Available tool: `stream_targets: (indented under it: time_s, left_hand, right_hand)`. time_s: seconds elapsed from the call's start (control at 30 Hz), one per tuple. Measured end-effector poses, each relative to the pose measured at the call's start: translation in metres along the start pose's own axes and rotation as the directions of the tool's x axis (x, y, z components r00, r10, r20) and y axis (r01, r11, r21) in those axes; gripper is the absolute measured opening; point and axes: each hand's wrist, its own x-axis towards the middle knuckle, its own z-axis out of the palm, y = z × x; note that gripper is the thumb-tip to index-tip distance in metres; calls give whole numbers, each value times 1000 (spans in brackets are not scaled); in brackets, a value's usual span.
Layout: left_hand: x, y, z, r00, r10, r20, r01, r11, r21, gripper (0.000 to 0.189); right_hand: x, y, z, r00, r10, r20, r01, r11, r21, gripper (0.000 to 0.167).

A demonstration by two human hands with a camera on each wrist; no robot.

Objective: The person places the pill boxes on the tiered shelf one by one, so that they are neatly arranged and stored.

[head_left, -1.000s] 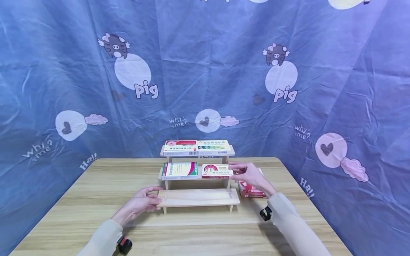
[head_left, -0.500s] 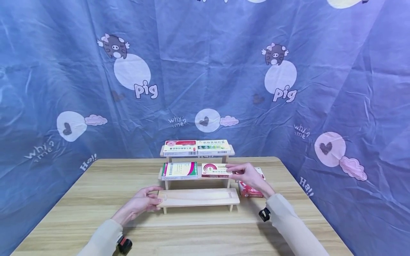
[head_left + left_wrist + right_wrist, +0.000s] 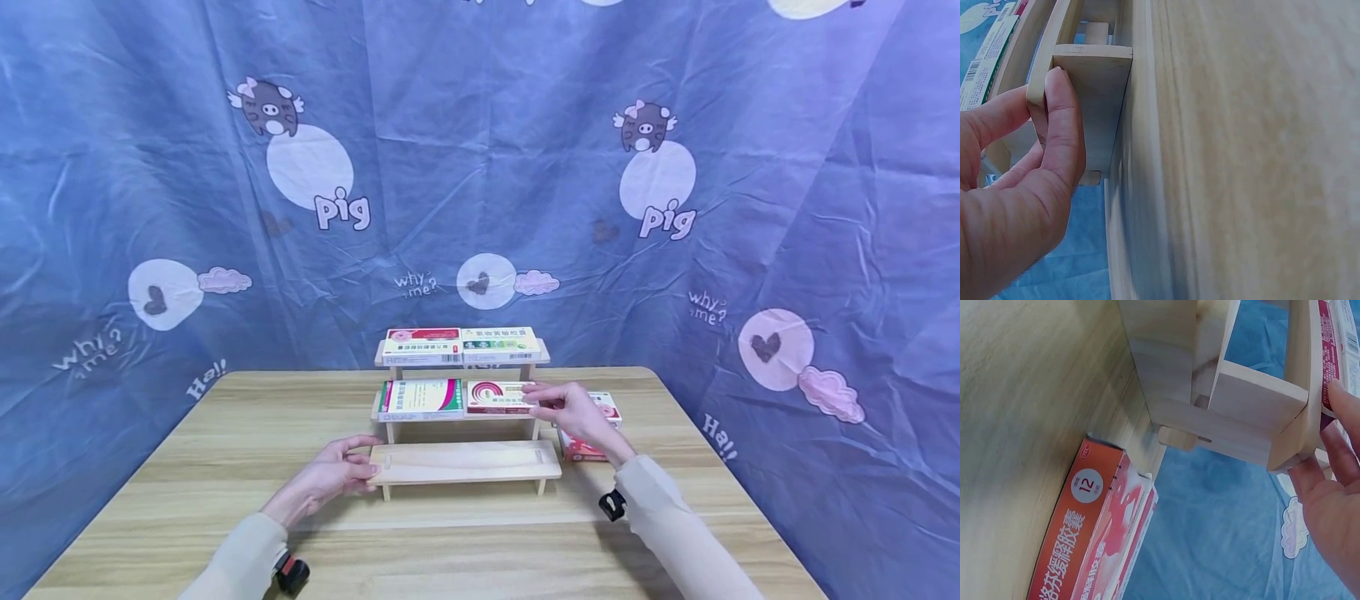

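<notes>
A three-step wooden display rack [image 3: 465, 463] stands on the table. My left hand [image 3: 337, 472] grips the left end of its lowest step; in the left wrist view the fingers [image 3: 1063, 125] wrap that board's edge. On the middle step, my right hand [image 3: 576, 414] holds the right end of a white-and-red medicine box [image 3: 491, 397], its fingertips covering that end. The right wrist view shows the box's red side [image 3: 1329, 353] between thumb and fingers, by the step's end. Directly left of it lies a white medicine box with green and magenta edges [image 3: 422, 397].
Two more medicine boxes, one red and white [image 3: 422, 345], one white and green [image 3: 500, 343], lie on the top step. Right of the rack, red-and-orange medicine boxes [image 3: 1094, 531] lie on the table, partly behind my right hand. A blue printed cloth [image 3: 480, 183] hangs behind.
My right hand has moved slightly left, and the white-and-red medicine box has slid with it up to the green-edged box. My left hand has stayed on the lowest step.
</notes>
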Motion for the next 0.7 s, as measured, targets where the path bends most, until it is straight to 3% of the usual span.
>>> stream_targets:
  time_s: [0.7]
  left_hand:
    - [1,1,0,1000,-1,-2,1,1000,10,71]
  right_hand:
    - [-2,-2,5,999,-16,-49,14,999,-43,28]
